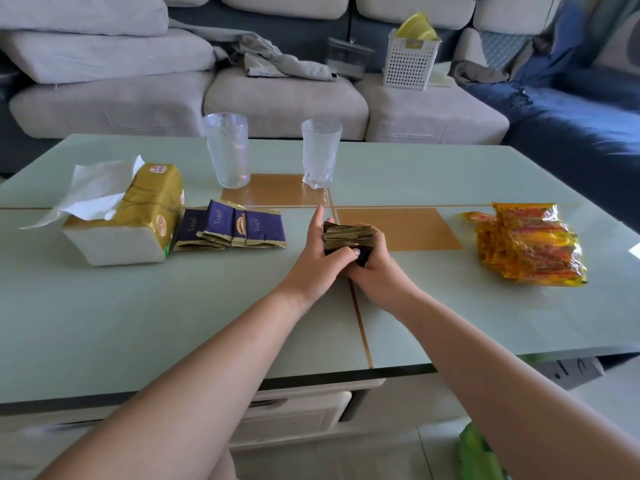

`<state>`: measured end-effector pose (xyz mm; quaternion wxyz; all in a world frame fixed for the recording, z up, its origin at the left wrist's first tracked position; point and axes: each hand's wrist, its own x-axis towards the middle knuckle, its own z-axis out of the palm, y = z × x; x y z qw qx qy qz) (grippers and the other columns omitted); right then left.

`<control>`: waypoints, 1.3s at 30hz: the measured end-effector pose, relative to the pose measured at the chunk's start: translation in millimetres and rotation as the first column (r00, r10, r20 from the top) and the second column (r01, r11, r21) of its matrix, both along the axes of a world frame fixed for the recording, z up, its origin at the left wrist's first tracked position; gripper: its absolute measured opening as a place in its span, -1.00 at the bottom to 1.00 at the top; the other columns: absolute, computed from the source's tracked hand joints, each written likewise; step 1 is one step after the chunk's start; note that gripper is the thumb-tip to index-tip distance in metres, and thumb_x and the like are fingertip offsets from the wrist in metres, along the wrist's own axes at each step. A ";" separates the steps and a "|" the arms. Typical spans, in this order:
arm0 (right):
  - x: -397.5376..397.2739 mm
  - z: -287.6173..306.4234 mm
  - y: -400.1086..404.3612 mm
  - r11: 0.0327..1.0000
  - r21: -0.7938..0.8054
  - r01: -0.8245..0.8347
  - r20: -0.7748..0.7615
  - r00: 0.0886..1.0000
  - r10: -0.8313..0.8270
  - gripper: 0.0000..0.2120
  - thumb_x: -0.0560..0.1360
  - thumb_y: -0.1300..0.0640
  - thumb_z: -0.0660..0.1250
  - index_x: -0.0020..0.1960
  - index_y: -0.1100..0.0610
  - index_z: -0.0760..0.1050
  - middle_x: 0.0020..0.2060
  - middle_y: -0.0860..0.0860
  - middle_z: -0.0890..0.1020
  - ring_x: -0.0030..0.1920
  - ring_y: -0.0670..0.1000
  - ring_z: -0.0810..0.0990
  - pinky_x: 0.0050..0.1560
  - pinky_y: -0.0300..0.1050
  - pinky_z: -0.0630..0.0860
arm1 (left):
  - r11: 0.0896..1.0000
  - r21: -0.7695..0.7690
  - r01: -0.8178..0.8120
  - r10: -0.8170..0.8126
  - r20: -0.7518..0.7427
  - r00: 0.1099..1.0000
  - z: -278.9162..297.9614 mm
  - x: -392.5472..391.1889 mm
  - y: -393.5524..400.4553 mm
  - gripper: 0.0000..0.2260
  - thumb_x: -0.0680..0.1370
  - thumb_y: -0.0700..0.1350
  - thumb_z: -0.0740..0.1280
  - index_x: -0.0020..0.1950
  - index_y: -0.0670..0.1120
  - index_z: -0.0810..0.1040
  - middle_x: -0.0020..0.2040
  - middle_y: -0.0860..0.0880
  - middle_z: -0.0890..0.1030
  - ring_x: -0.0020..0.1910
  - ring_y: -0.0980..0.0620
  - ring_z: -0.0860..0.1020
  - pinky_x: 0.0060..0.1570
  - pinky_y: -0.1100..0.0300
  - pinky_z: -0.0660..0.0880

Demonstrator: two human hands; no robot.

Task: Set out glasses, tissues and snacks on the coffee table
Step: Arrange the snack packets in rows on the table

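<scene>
— Since both glasses are already standing on the coffee table (pixel 104 323), how much is really left?

— Not much, I'm judging. The left glass (pixel 227 150) and the right glass (pixel 320 152) are sitting upright at the far side, a little apart. The tissue pack (pixel 128 216) is lying at the left with a sheet sticking out of its top, and a row of purple snack packets (pixel 239 226) is leaning just beside it. Over at the right, well apart from everything else, the orange snack bag (pixel 530 244) is lying flat.

— So what are the hands doing?

— They're working together near the middle of the table. The right hand (pixel 375 268) is curling its fingers round a stack of packets (pixel 348 235) — gold-edged, dark-wrapped, seemingly the same kind as the purple ones. The left hand (pixel 318 258) is gripping that same stack from the other side, thumb pressing across it, though its forefinger is pointing straight out toward the glasses.

— Meaning that stack isn't set down yet?

— It's looking that way — whether its bottom is touching the table I cannot tell. Placing or spreading those packets seems to be the step remaining; glasses and tissues are looking done.
</scene>
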<state>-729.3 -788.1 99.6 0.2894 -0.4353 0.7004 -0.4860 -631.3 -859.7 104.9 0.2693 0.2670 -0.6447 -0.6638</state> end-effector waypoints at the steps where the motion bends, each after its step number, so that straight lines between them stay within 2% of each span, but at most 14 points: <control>1: -1.5 0.8 0.0 1.000 0.006 0.002 -0.033 0.999 -0.002 -0.43 0.51 0.31 0.27 0.43 0.13 0.09 0.16 -0.07 0.48 0.10 -0.17 0.47 -0.10 -0.58 0.36 | 1.000 -0.018 0.002 -0.001 0.016 1.000 0.4 -0.3 -2.0 -0.18 0.39 -0.12 0.30 0.56 0.05 -0.07 0.24 0.14 0.42 0.27 0.17 0.40 0.37 0.19 0.28; 5: -8.7 7.2 -4.4 0.999 -0.032 0.044 0.010 0.999 -0.044 -0.57 0.52 0.12 0.33 0.33 0.13 0.28 0.15 -0.04 0.56 0.17 -0.08 0.53 0.16 -0.22 0.44 | 0.988 -0.124 -0.094 0.098 0.024 0.995 7.8 2.0 -11.0 -0.37 0.54 -0.22 0.29 0.53 0.01 0.07 0.13 0.12 0.48 0.10 0.24 0.50 0.12 0.35 0.42; 8: -16.7 17.4 -21.6 1.000 0.000 0.020 0.112 0.994 -0.020 -0.61 0.49 -0.06 0.33 0.24 0.08 0.41 0.10 -0.02 0.63 0.14 0.00 0.58 0.22 -0.03 0.47 | 0.965 -0.211 -0.154 0.166 0.039 0.985 10.5 5.4 -21.6 -0.44 0.54 -0.17 0.30 0.50 0.00 0.18 0.32 0.05 0.43 0.28 0.10 0.46 0.27 0.14 0.42; 11: -19.2 25.3 -41.7 0.998 0.057 0.017 0.175 0.984 -0.027 -0.71 0.46 -0.07 0.30 0.11 0.05 0.53 0.07 0.06 0.66 0.13 0.11 0.60 0.24 0.14 0.48 | 0.935 -0.330 -0.131 0.168 0.086 0.982 11.8 10.3 -32.7 -0.57 0.53 -0.16 0.30 0.40 -0.02 0.37 0.28 0.06 0.52 0.26 0.13 0.48 0.30 0.11 0.41; 13: -17.0 28.3 -54.9 0.991 0.119 0.058 0.176 0.981 -0.078 -0.84 0.53 0.05 0.27 0.02 0.09 0.55 0.07 0.15 0.65 0.12 0.14 0.60 0.21 0.12 0.51 | 0.919 -0.367 -0.146 0.201 0.114 0.973 11.1 13.4 -40.6 -0.60 0.53 -0.19 0.28 0.37 -0.04 0.43 0.24 0.08 0.54 0.23 0.14 0.48 0.28 0.15 0.40; 18: -8.4 24.6 -85.0 0.963 0.256 0.089 0.138 0.982 -0.127 -0.76 0.52 0.13 0.28 0.08 0.27 0.56 -0.06 0.18 0.61 0.01 0.12 0.60 0.10 0.05 0.58 | 0.887 -0.403 -0.224 0.347 0.266 0.899 8.4 12.5 -58.2 -0.55 0.56 -0.15 0.26 0.45 -0.16 0.33 0.40 -0.10 0.44 0.39 -0.05 0.37 0.34 0.16 0.31; 20: -7.1 22.7 -93.5 0.952 0.283 0.117 0.085 0.986 -0.146 -0.74 0.52 0.13 0.27 0.05 0.32 0.56 -0.16 0.15 0.56 -0.06 0.14 0.59 0.07 0.02 0.59 | 0.873 -0.431 -0.228 0.369 0.278 0.887 6.3 12.7 -60.5 -0.69 0.56 -0.17 0.25 0.29 -0.21 0.45 0.21 -0.18 0.56 0.23 -0.16 0.47 0.02 0.19 0.37; 22: -4.5 24.5 -96.8 0.940 0.315 0.130 -0.061 0.991 -0.117 -0.74 0.51 0.08 0.27 -0.10 0.30 0.56 -0.32 0.11 0.48 -0.24 0.11 0.48 -0.17 -0.11 0.51 | 0.868 -0.436 -0.238 0.373 0.256 0.892 3.5 13.6 -61.2 -0.86 0.56 -0.17 0.23 0.05 -0.19 0.49 -0.10 -0.17 0.57 -0.02 -0.21 0.49 -0.23 0.16 0.28; 25: -5.0 26.6 -93.9 0.919 0.365 0.150 -0.192 0.978 -0.084 -0.79 0.48 0.02 0.28 -0.21 0.15 0.43 -0.47 0.03 0.32 -0.40 0.05 0.29 -0.39 -0.17 0.19 | 0.887 -0.392 -0.243 0.349 0.227 0.909 2.2 13.4 -61.3 -0.94 0.55 -0.17 0.22 -0.11 -0.07 0.46 -0.20 0.00 0.47 -0.22 -0.03 0.37 -0.23 0.20 0.27; 27: -11.4 24.9 -91.9 0.923 0.348 0.164 -0.186 0.977 -0.103 -0.85 0.50 0.03 0.26 -0.15 0.11 0.42 -0.40 0.03 0.38 -0.42 0.02 0.31 -0.42 -0.19 0.19 | 0.894 -0.398 -0.203 0.316 0.242 0.917 2.3 10.6 -60.5 -0.92 0.53 -0.16 0.23 -0.01 -0.14 0.47 -0.17 0.00 0.49 -0.24 0.02 0.38 -0.30 0.30 0.28; 30: -23.0 23.6 -87.2 0.938 0.299 0.177 -0.130 0.981 -0.144 -0.79 0.54 0.11 0.16 -0.25 0.12 0.42 -0.31 0.07 0.46 -0.31 0.09 0.43 -0.34 -0.15 0.37 | 0.887 -0.449 -0.103 0.270 0.325 0.906 1.3 -2.2 -57.2 -0.82 0.53 -0.09 0.25 0.08 -0.13 0.41 0.11 -0.10 0.49 0.10 -0.06 0.44 0.01 0.28 0.37; 33: -30.5 25.6 -78.5 0.946 0.289 0.146 -0.141 0.984 -0.109 -0.77 0.56 0.17 0.11 -0.25 0.05 0.40 -0.20 0.07 0.49 -0.18 0.07 0.47 -0.09 -0.03 0.52 | 0.818 -0.573 0.046 0.327 0.530 0.782 1.8 -17.2 -49.4 -0.52 0.55 0.07 0.19 0.36 -0.19 0.30 0.41 -0.22 0.27 0.44 -0.18 0.17 0.40 -0.17 0.14; 35: -35.7 24.6 -74.8 0.941 0.303 0.150 -0.199 0.976 -0.092 -0.77 0.53 0.25 0.11 -0.26 0.05 0.41 -0.26 0.05 0.46 -0.23 0.06 0.41 -0.19 -0.10 0.45 | 0.789 -0.602 0.125 0.361 0.618 0.699 2.1 -23.5 -42.5 -0.41 0.58 0.07 0.12 0.51 -0.19 0.08 0.55 -0.22 0.03 0.53 -0.18 -0.04 0.45 -0.16 -0.06; 39: -44.4 17.9 -71.4 0.943 0.283 0.175 -0.205 0.971 -0.119 -0.79 0.42 0.30 0.11 -0.31 0.18 0.47 -0.38 0.06 0.41 -0.31 0.05 0.31 -0.31 -0.15 0.20 | 0.714 -0.663 0.222 0.374 0.631 0.680 -1.0 -33.4 -34.2 -0.42 0.60 -0.02 0.11 0.54 -0.18 -0.03 0.56 -0.24 -0.08 0.53 -0.23 -0.12 0.47 -0.12 -0.13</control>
